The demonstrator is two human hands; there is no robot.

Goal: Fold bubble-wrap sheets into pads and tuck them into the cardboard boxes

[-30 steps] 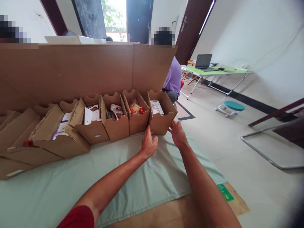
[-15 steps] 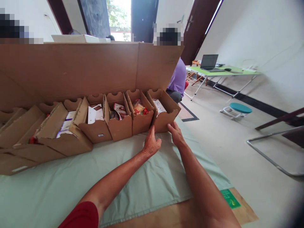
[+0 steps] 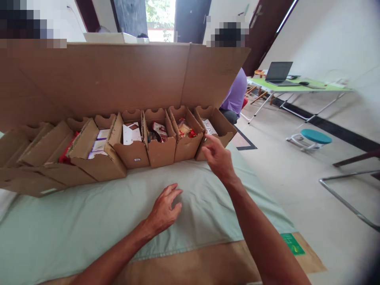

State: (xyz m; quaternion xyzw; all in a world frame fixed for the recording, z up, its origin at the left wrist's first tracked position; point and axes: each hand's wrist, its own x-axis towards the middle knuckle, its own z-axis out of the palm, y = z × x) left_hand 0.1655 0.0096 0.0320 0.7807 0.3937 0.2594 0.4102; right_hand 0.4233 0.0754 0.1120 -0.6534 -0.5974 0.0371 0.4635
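A row of small open cardboard boxes [image 3: 160,148] holding packets stands on a pale green cloth [image 3: 89,221] before a tall cardboard panel [image 3: 118,79]. My right hand [image 3: 218,158] hovers at the front of the rightmost box [image 3: 218,126], fingers loosely curled, holding nothing I can see. My left hand [image 3: 164,208] rests low over the cloth, fingers apart and empty, well short of the boxes.
A person in a purple shirt [image 3: 236,97] sits behind the panel. A green folding table [image 3: 320,86] with a laptop [image 3: 279,73] stands at the right wall, a teal stool [image 3: 313,138] before it. A metal frame [image 3: 347,202] lies on the floor at right.
My left hand has drawn back from the rightmost box to the cloth. My right hand has lifted from the box's lower corner to its front rim. The view shifted right.
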